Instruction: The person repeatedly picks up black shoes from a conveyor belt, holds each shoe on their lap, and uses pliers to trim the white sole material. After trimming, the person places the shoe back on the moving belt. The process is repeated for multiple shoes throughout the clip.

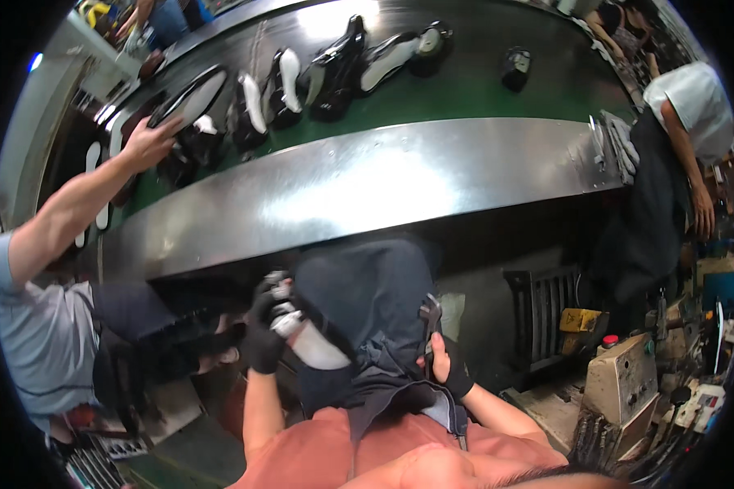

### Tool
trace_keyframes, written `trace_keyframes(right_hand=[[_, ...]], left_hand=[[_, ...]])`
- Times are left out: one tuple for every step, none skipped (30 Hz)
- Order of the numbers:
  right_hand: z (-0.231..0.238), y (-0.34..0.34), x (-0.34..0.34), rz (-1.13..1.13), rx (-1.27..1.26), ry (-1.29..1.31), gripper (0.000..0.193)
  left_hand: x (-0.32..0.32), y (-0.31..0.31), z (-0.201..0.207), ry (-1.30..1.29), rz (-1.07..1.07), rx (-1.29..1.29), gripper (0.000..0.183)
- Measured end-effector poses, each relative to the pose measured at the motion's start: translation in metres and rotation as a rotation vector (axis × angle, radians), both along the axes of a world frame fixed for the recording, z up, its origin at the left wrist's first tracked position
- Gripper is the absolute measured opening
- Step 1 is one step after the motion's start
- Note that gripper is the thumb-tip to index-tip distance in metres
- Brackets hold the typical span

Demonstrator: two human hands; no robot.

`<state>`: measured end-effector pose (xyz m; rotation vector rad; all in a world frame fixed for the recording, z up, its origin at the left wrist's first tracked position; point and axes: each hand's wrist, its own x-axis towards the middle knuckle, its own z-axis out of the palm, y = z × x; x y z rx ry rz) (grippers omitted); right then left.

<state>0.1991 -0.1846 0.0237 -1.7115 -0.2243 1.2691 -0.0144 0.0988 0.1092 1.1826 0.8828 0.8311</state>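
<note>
My left hand (267, 338), in a black glove, is closed round a shoe (322, 349) with a pale sole that faces up. The shoe lies over my left thigh. My right hand (446, 364), in a black glove with bare fingertips, grips a metal hand tool that looks like pincers (431, 311). Its head points away from me beside my right thigh, and I cannot make out its jaws clearly. A dark apron (367, 281) covers my lap.
Beyond my knees runs a steel ledge (367, 175), with a green conveyor belt (448, 102) behind it carrying several black shoes (334, 73). At left, a co-worker's hand (151, 143) holds another shoe. Another person (685, 122) stands at right, near a control box (620, 379).
</note>
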Motion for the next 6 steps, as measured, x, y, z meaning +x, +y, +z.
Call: trace_keyframes(right_hand=[[0.009, 0.005, 0.002, 0.053, 0.005, -0.016, 0.057], [0.024, 0.016, 0.006, 0.107, 0.016, -0.025, 0.059], [0.035, 0.025, 0.008, 0.154, 0.015, -0.037, 0.062], [0.039, 0.027, 0.005, 0.208, 0.054, -0.024, 0.062], [0.044, 0.031, 0.006, 0.269, 0.096, -0.014, 0.062], [0.046, 0.025, -0.001, 0.282, 0.074, -0.008, 0.062]], left_hand=[[0.008, -0.016, -0.003, 0.105, -0.040, 0.149, 0.037], [0.015, -0.019, -0.008, 0.137, -0.094, 0.262, 0.031], [0.026, -0.021, -0.015, 0.267, -0.163, 0.455, 0.032], [0.042, -0.024, -0.002, 0.242, -0.200, 0.516, 0.032], [0.041, -0.016, -0.018, 0.228, -0.301, 0.493, 0.031], [0.051, -0.014, -0.011, 0.222, -0.401, 0.473, 0.033]])
